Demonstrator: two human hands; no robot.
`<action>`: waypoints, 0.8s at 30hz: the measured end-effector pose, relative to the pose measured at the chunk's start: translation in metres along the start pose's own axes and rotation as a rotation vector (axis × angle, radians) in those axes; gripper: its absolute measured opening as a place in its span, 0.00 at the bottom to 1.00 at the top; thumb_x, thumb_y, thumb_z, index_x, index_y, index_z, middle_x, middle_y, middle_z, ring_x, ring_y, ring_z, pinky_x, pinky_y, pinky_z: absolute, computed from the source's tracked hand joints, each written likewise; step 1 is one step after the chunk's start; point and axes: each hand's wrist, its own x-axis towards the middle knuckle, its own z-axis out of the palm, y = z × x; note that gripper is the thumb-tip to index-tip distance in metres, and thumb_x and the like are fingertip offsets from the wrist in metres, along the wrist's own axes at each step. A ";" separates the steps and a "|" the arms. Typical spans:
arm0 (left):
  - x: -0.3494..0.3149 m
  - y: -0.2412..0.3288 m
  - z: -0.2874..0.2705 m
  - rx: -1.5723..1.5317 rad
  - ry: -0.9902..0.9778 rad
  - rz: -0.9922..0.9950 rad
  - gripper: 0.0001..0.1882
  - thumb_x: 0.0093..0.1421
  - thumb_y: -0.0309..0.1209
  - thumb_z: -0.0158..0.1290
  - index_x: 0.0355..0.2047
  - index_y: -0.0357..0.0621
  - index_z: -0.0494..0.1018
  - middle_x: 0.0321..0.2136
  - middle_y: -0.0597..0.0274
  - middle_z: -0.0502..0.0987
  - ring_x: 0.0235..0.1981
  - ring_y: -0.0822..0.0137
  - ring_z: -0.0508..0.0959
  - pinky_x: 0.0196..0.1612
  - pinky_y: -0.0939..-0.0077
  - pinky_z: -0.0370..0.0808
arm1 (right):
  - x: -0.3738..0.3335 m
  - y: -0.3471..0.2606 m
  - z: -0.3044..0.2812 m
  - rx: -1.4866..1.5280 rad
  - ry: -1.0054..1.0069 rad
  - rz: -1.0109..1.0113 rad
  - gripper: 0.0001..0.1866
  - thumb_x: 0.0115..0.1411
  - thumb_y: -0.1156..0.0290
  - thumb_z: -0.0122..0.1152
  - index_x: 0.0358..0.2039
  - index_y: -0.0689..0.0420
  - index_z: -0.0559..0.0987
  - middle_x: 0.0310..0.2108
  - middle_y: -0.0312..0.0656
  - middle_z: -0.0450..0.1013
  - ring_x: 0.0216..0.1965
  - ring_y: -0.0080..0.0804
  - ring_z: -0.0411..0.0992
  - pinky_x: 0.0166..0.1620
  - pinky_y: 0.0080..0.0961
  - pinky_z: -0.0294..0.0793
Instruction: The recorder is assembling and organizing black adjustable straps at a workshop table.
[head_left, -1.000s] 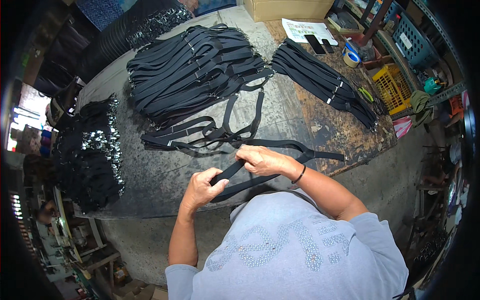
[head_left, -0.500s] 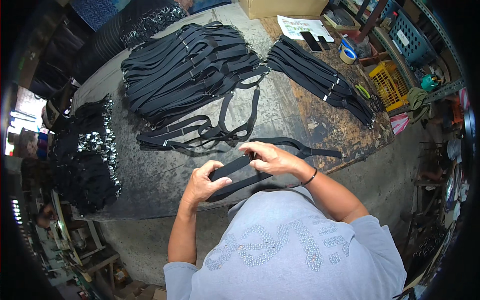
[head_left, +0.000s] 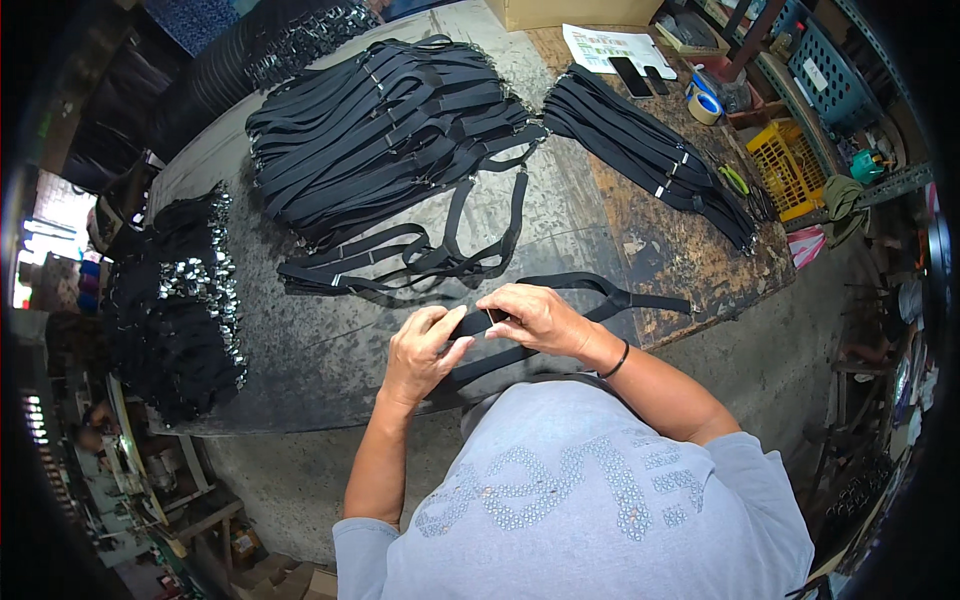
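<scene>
Worktable point(head_left: 300, 375), surface stained and worn. Black strap point(head_left: 475, 323) held along near edge, its forked end lying toward right edge. Left hand point(head_left: 428, 350): pinching the strap. Right hand point(head_left: 538, 320): likewise, just beside. Strap pile point(head_left: 380, 150) toward far edge.

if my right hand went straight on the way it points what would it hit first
Probably your left hand, just across a short stretch of black strap, though depth is hard to judge.

The strap point(head_left: 474, 323) looks matt, woven cloth; the clips point(head_left: 190, 279) are glossy metal, the worktop point(head_left: 650, 235) rough, scuffed wood, the box point(head_left: 570, 12) matt cardboard.
</scene>
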 end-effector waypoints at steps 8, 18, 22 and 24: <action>0.001 0.002 -0.018 -0.032 -0.060 -0.044 0.21 0.49 0.32 0.68 0.44 0.44 0.79 0.35 0.57 0.80 0.32 0.57 0.82 0.35 0.67 0.80 | 0.004 0.000 0.002 -0.064 -0.033 -0.034 0.21 0.51 0.65 0.72 0.44 0.60 0.79 0.35 0.43 0.78 0.34 0.41 0.77 0.38 0.33 0.76; -0.009 -0.021 -0.043 0.084 -0.039 -0.072 0.14 0.49 0.33 0.65 0.36 0.41 0.79 0.36 0.54 0.81 0.43 0.53 0.81 0.53 0.56 0.74 | -0.025 0.046 0.000 -0.205 -0.051 0.125 0.18 0.55 0.64 0.67 0.44 0.58 0.78 0.38 0.42 0.77 0.41 0.43 0.77 0.43 0.36 0.77; -0.040 -0.066 -0.044 0.189 -0.061 -0.160 0.15 0.52 0.36 0.63 0.37 0.41 0.78 0.37 0.54 0.81 0.45 0.52 0.80 0.56 0.54 0.70 | -0.068 0.095 -0.001 -0.262 -0.063 0.358 0.17 0.57 0.63 0.65 0.46 0.54 0.78 0.43 0.42 0.77 0.45 0.46 0.75 0.46 0.38 0.76; -0.058 -0.093 -0.035 0.247 -0.074 -0.205 0.16 0.54 0.35 0.62 0.41 0.42 0.78 0.41 0.54 0.80 0.48 0.52 0.78 0.59 0.52 0.67 | -0.082 0.106 -0.002 -0.274 -0.047 0.384 0.18 0.57 0.63 0.65 0.46 0.54 0.78 0.42 0.43 0.77 0.44 0.47 0.75 0.46 0.38 0.75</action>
